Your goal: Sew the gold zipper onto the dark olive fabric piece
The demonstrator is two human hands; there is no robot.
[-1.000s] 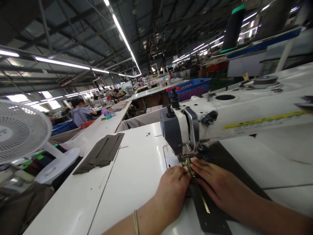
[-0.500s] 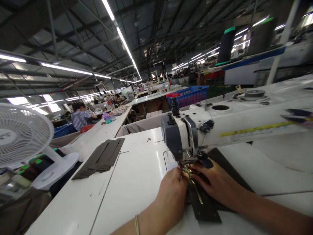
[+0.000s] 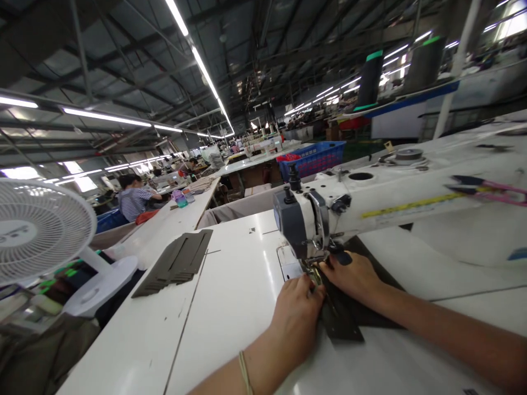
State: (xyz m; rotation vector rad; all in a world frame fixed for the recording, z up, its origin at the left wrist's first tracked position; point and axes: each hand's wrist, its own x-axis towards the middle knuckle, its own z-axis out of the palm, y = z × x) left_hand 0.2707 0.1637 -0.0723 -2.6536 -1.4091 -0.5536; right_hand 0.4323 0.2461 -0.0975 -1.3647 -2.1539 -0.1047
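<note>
Under the presser foot of the sewing machine (image 3: 329,219), the dark fabric strip (image 3: 341,323) lies flat on the white table (image 3: 230,307). The left hand (image 3: 298,312) and right hand (image 3: 354,277) press it down, fingers flat, gripping nothing. Fingertips this near the needle risk a prick; uneven pressure could skew the seam.

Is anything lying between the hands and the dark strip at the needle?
Nothing visible does. The left hand and right hand both rest directly on the dark strip, just in front of the presser foot.
</note>
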